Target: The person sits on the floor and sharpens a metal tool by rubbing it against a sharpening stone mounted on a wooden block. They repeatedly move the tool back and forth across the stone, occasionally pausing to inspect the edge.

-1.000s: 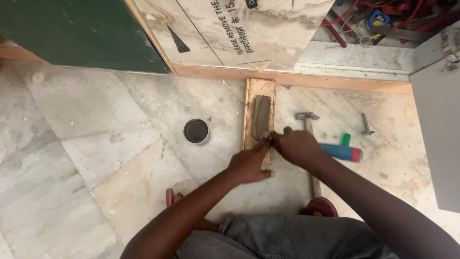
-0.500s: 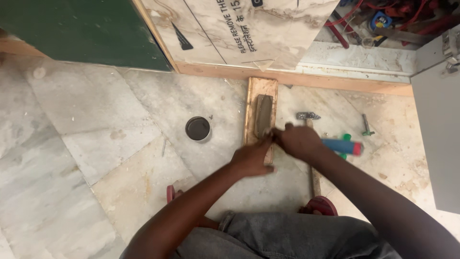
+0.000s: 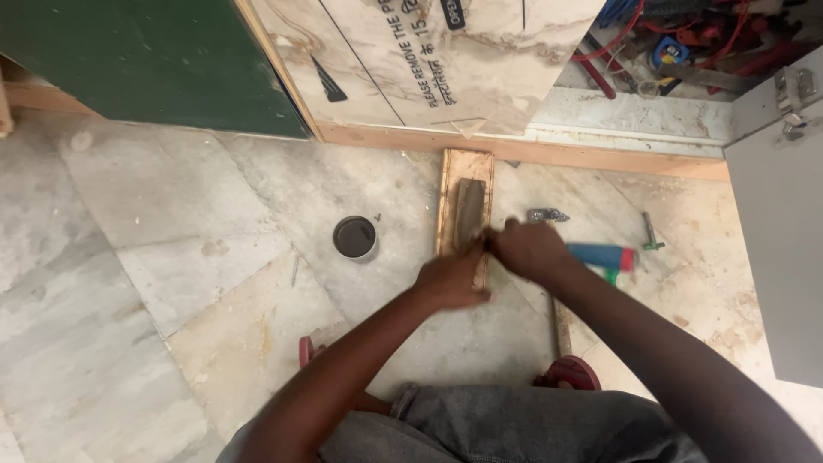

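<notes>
Both hands meet at the near end of a wooden board [image 3: 464, 184] lying on the marble floor [image 3: 171, 257]. The left hand [image 3: 452, 279] presses down on the board; the right hand [image 3: 525, 249] looks pinched around something small (too blurred to tell what). A grey stone [image 3: 469, 210] sits on the board, a hammer [image 3: 549, 219] just beside it.

Two hands [image 3: 450, 279], one board [image 3: 464, 184], one cup [image 3: 354, 237]
</notes>
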